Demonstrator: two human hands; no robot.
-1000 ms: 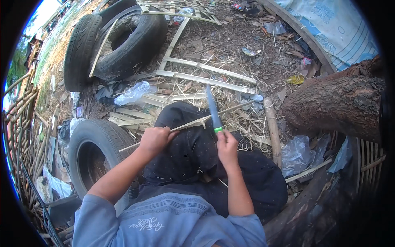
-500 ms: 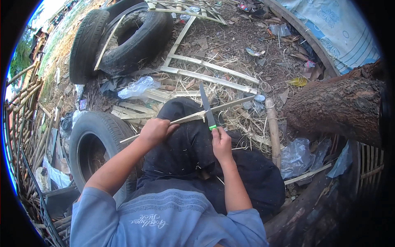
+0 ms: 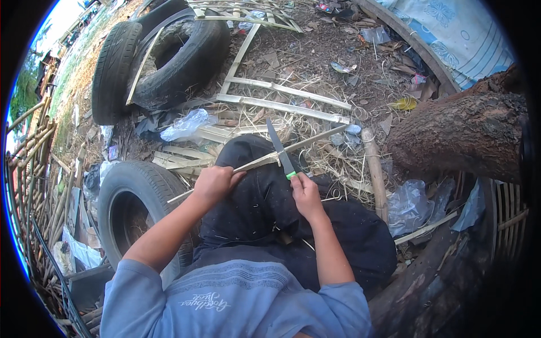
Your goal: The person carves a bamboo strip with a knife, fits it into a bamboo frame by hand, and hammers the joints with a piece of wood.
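My left hand [image 3: 215, 185] is closed around a long split bamboo strip [image 3: 315, 138], which slants across my raised knee from lower left to upper right. In my right hand [image 3: 306, 195] is a knife [image 3: 280, 147] with a bright green handle, its grey blade pointing up and away from me. The blade crosses the strip just past the knee, and a pale curl of shaved bamboo [image 3: 273, 158] sits where they meet. My fingers cover most of the knife's handle.
A tyre [image 3: 135, 208] leans at my left; more tyres [image 3: 186, 67] lie farther off. Bamboo slats [image 3: 282, 107] and pale shavings cover the ground ahead. To the right are a thick log [image 3: 451, 135], a short wooden stick [image 3: 375, 169] and clear plastic [image 3: 408, 205]. A bamboo pile [image 3: 34, 163] stands far left.
The knife has tilted a little to the left, its blade still against the strip. Both hands have stayed nearly in place, and the whole view has shifted slightly.
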